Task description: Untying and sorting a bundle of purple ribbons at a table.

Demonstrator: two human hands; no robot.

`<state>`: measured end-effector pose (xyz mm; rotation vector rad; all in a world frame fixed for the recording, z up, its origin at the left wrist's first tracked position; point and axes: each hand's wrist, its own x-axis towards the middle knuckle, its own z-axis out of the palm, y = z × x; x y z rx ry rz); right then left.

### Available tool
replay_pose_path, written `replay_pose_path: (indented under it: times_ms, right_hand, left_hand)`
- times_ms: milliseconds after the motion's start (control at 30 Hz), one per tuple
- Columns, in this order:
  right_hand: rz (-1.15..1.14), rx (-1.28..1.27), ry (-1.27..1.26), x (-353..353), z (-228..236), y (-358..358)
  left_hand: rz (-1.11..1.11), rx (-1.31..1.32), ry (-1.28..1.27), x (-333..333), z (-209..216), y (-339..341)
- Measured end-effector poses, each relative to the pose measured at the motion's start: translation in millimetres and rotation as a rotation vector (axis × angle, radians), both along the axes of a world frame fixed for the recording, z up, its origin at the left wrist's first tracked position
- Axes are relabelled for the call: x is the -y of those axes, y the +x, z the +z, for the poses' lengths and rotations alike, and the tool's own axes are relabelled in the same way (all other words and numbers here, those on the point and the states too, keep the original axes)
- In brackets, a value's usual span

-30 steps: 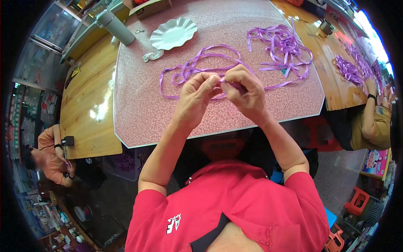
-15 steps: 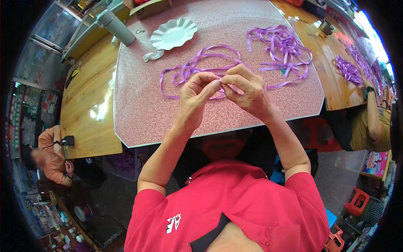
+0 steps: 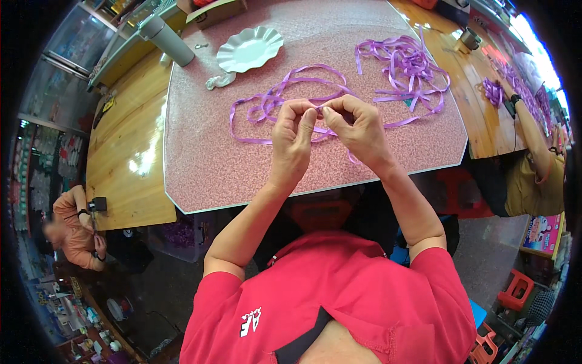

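Purple ribbon (image 3: 250, 141) lies in loose loops on the pink speckled table (image 3: 206, 176), and part of it runs up into my hands. My left hand (image 3: 293, 136) pinches the ribbon between thumb and forefinger. Close beside it, my right hand (image 3: 357, 130) grips the same ribbon with thumb and fingertips. A short stretch of ribbon shows between the two pinches. Below my right hand a small loop hangs toward the tabletop. To the right is a tangled heap of purple ribbon (image 3: 409, 67), with strands trailing from it toward my hands.
A scalloped pale plate (image 3: 250, 50) and a crumpled clear wrapper (image 3: 220, 80) lie beyond my hands. At the far left stands a grey tumbler (image 3: 167, 39). A person in orange (image 3: 76, 230) sits left; another's arm (image 3: 530, 124) reaches over more ribbon at right, near a metal mug (image 3: 470, 40).
My left hand has moved slightly right and turned more upright, and my fingertips have drawn a little apart along the ribbon. The co-worker's arm at right has shifted farther over the table.
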<state>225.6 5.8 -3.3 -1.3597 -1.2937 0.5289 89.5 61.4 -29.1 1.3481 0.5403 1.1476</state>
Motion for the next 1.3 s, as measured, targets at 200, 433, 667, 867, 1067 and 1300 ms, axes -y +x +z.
replay_pose_path:
  times_ms: [200,433,667,867,1067,1300]
  right_hand:
    - [0.094,-0.214,-0.102,-2,-3,-2]
    - [0.204,-0.383,-0.067,-3,-5,-1]
    - [0.251,-0.6,-0.07,-2,-4,2]
    - [0.25,-0.852,-0.112,-1,-1,-4]
    - [0.19,-0.802,-0.154,0,-4,-2]
    - [0.21,-0.972,-0.244,-2,-7,3]
  left_hand:
    - [0.223,-0.186,0.38,-3,-8,-2]
    - [-0.172,0.148,-0.301,3,6,-5]
    - [-0.144,0.057,-0.132,8,13,-3]
    - [0.348,-0.21,0.545,3,14,4]
    - [0.449,-0.429,0.979,-10,11,-3]
    - [0.54,-0.453,1.139,-18,8,-6]
